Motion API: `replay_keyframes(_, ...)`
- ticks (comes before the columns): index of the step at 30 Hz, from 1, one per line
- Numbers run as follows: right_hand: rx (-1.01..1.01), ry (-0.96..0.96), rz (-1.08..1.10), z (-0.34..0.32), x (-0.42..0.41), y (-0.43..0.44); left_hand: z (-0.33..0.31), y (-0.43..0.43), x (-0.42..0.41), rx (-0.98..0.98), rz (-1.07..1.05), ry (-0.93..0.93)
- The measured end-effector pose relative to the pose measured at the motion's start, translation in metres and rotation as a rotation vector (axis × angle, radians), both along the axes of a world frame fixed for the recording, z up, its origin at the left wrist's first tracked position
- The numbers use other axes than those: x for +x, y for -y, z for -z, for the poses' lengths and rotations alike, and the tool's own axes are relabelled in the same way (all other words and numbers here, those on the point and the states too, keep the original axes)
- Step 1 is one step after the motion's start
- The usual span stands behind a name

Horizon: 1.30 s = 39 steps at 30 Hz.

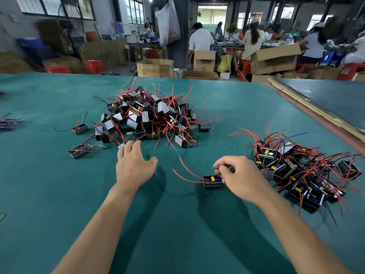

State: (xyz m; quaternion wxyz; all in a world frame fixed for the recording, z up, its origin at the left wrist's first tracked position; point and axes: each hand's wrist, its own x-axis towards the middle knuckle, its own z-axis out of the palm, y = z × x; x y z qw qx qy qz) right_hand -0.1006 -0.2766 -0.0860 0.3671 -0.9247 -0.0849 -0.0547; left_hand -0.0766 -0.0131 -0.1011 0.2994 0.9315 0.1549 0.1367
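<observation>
— Where's the loose module [121,145]?
— Just ahead of the left hand [132,165], fingers spread and empty, at the near edge of the big pile [154,115].
— The right hand [241,175]?
— Pinches a wired module [212,180] on the worktop [177,224]; the smaller heap [296,171] lies rightward.

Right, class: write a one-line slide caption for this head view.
Right hand pinches a small wired box while left hand reaches toward the central pile.
</observation>
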Motion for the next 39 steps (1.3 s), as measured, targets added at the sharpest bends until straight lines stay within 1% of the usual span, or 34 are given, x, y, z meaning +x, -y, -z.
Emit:
replay_keyframes(2, 0.004, -0.006, 0.018, 0.000, 0.001, 0.000, 0.002, -0.003, 0.002, 0.086, 0.020, -0.051)
replay_keyframes(3, 0.000, -0.003, 0.014, 0.000, 0.000, 0.000, 0.002, -0.004, 0.002, 0.095, 0.008, -0.063)
replay_keyframes(5, -0.007, 0.006, -0.005, -0.001, -0.001, 0.000, 0.000, -0.005, 0.001, 0.077, -0.050, -0.055)
replay_keyframes(8, -0.005, 0.042, -0.001, -0.001, -0.003, -0.001, -0.003, -0.005, 0.001, 0.035, -0.107, 0.017)
replay_keyframes(11, -0.028, 0.078, 0.052, -0.003, -0.005, -0.002, -0.005, -0.005, 0.001, -0.078, -0.120, 0.076)
replay_keyframes(14, 0.023, 0.126, 0.107, -0.006, -0.005, -0.003, -0.005, -0.003, -0.001, -0.094, -0.132, 0.090)
replay_keyframes(16, 0.066, 0.101, 0.110, -0.007, -0.006, -0.004, -0.004, -0.002, -0.002, -0.095, -0.132, 0.113)
replay_keyframes(19, 0.053, 0.065, 0.098, -0.007, -0.006, -0.003, -0.007, 0.000, -0.002, -0.112, -0.115, 0.112)
replay_keyframes(21, 0.028, 0.049, 0.113, -0.008, -0.005, -0.001, -0.010, 0.001, -0.001, -0.202, -0.082, 0.094)
replay_keyframes(23, -0.028, -0.016, 0.152, -0.008, -0.004, 0.003, -0.011, 0.002, -0.001, -0.265, -0.025, 0.096)
replay_keyframes(25, -0.075, -0.108, 0.183, -0.010, -0.002, 0.006, -0.011, 0.006, -0.002, -0.238, 0.057, 0.085)
replay_keyframes(28, -0.011, -0.174, 0.152, -0.007, -0.001, 0.008, -0.009, 0.012, -0.005, -0.172, 0.112, 0.034)
replay_keyframes(32, 0.013, -0.135, 0.102, -0.004, 0.000, 0.006, -0.009, 0.020, -0.009, -0.049, 0.185, -0.024)
replay_keyframes(36, 0.056, -0.079, 0.090, -0.003, 0.000, 0.005, -0.010, 0.032, -0.013, -0.072, 0.283, -0.024)
replay_keyframes(38, 0.072, -0.048, 0.092, -0.003, 0.000, 0.005, -0.012, 0.035, -0.014, -0.078, 0.236, -0.002)
replay_keyframes(39, 0.094, -0.036, 0.095, -0.004, 0.000, 0.005, -0.013, 0.033, -0.014, -0.074, 0.172, 0.008)
